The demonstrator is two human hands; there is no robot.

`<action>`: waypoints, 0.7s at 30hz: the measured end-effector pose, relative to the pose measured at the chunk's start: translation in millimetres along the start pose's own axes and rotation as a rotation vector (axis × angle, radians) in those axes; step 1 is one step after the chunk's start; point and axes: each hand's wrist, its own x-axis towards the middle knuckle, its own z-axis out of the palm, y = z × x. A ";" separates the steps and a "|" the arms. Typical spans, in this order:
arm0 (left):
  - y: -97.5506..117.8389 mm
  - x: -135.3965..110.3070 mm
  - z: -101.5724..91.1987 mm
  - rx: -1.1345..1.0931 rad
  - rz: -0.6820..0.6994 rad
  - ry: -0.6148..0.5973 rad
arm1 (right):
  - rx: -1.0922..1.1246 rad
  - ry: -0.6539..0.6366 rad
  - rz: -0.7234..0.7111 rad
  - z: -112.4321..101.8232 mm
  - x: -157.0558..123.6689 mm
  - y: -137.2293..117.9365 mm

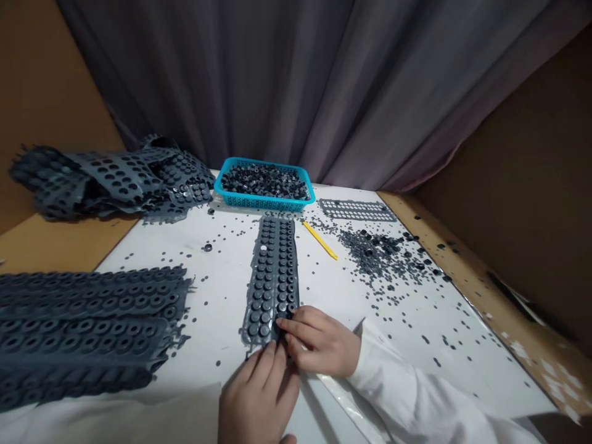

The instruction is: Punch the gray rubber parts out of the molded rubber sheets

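Observation:
A long dark grey rubber strip (274,271) studded with rows of round pieces lies lengthwise on the white table (222,296). My left hand (259,394) rests at the strip's near end, fingers together and pressing on its edge. Just to the right, my right hand (319,339) curls over the near right corner of the strip, its fingertips pinching at the round pieces there. What lies under the fingertips is hidden.
A blue basket (266,200) full of small dark pieces stands behind the strip. A yellow stick (320,240) lies to its right, beside a heap of loose pieces (379,253) and a punched strip (356,210). Stacked strips (83,327) sit at left, emptied ones (115,179) behind.

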 end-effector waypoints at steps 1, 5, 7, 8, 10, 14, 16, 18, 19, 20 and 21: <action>-1.2 -0.3 -0.6 -0.002 0.016 -0.013 | -0.009 0.003 0.010 0.6 0.2 0.3; -2.0 -5.3 -0.2 -0.005 0.051 -0.062 | -0.037 0.020 0.058 -2.5 5.4 10.0; -0.3 -8.7 0.9 0.011 0.035 -0.100 | -0.019 0.039 0.131 -8.9 6.3 20.8; 0.5 -10.0 1.1 0.021 0.026 -0.122 | -0.011 0.074 0.203 -13.9 4.9 27.9; 1.1 -11.3 0.9 0.037 0.019 -0.155 | -0.051 0.196 0.431 -27.7 -2.7 45.6; -0.4 -10.5 2.0 0.054 0.091 -0.142 | -0.351 0.329 0.932 -62.6 -29.2 85.8; 0.7 -10.7 6.3 0.055 0.100 -0.089 | -0.447 0.336 1.074 -73.6 -36.8 96.9; 3.2 -11.2 11.8 0.056 0.050 -0.017 | -0.423 0.348 1.104 -74.2 -34.0 94.3; 4.3 -11.1 14.0 0.060 0.020 0.013 | -0.342 0.343 1.081 -70.3 -28.9 87.5; 4.8 -10.6 15.1 0.066 0.007 0.036 | -0.211 0.322 1.040 -64.1 -21.9 77.7; 4.4 -9.6 15.0 0.073 0.020 0.037 | -0.047 0.284 0.983 -56.3 -14.0 65.8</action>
